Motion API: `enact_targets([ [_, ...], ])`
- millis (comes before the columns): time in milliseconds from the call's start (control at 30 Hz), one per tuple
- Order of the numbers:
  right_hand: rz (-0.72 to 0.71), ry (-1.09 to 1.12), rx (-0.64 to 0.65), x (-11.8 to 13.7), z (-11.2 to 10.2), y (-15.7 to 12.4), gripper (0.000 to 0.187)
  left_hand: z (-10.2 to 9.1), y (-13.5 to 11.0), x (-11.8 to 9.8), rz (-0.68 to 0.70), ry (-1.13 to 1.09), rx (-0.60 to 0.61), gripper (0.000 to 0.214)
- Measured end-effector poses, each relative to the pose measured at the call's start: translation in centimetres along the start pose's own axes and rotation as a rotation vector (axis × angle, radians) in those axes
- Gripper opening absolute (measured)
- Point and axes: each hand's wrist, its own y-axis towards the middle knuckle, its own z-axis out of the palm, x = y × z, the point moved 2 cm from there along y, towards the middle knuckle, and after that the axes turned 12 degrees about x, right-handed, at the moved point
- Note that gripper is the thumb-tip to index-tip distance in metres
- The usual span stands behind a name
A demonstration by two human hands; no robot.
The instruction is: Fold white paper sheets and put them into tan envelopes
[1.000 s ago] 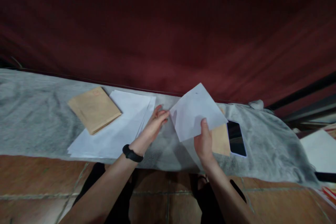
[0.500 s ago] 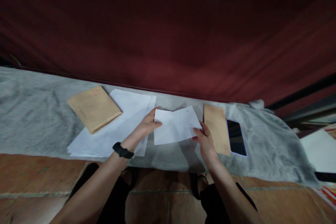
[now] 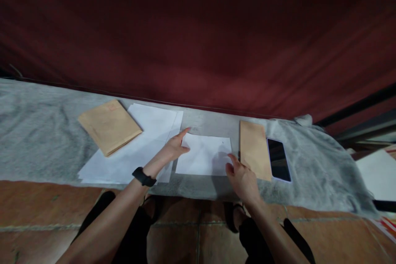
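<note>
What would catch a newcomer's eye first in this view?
Probably the dark red backdrop filling the upper half. Below it, the left hand and right hand frame a small white sheet lying on the gray cloth. Brown envelopes rest on larger white sheets at left, while a dark-screened phone lies at right.

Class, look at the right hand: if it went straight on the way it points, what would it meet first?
The right hand would first meet the white sheet, whose edge it overlaps in this view; whether they touch is unclear.
</note>
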Motion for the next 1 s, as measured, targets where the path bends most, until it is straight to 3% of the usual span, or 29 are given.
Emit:
enact_targets([
  [233,-0.12,-0.122,-0.228,0.8,-1.0,0.0,0.036,0.4,-0.3,-1.5,-0.117,0.325,0.029,0.071],
  [433,-0.38,0.09,-0.238,2.2,1.5,1.3,0.05,1.0,-1.2,-2.4,-0.079,0.563,-0.079,0.06],
  [500,-0.417,0.11,-0.217,2.7,2.7,1.6,0.055,2.3,-2.0,-3.2,-0.032,0.68,-0.178,0.052],
  [600,-0.434,0.091,-0.185,3.3,4.0,1.8,0.059,6.1,-3.5,-4.5,0.098,0.765,-0.285,0.049],
  [700,-0.476,0.033,-0.166,3.4,4.7,1.7,0.064,10.7,-5.2,-5.0,0.224,0.786,-0.16,0.062],
  [767,-0.498,-0.007,-0.158,3.3,4.9,1.6,0.066,12.7,-6.2,-4.8,0.252,0.811,-0.09,0.068],
  [867,-0.467,-0.036,-0.154,3.2,5.1,1.4,0.063,13.3,-6.8,-4.0,0.219,0.839,-0.078,0.078],
  [1000,-0.379,-0.029,-0.186,3.2,5.2,1.4,0.059,11.8,-6.8,-3.0,0.175,0.871,-0.113,0.085],
])
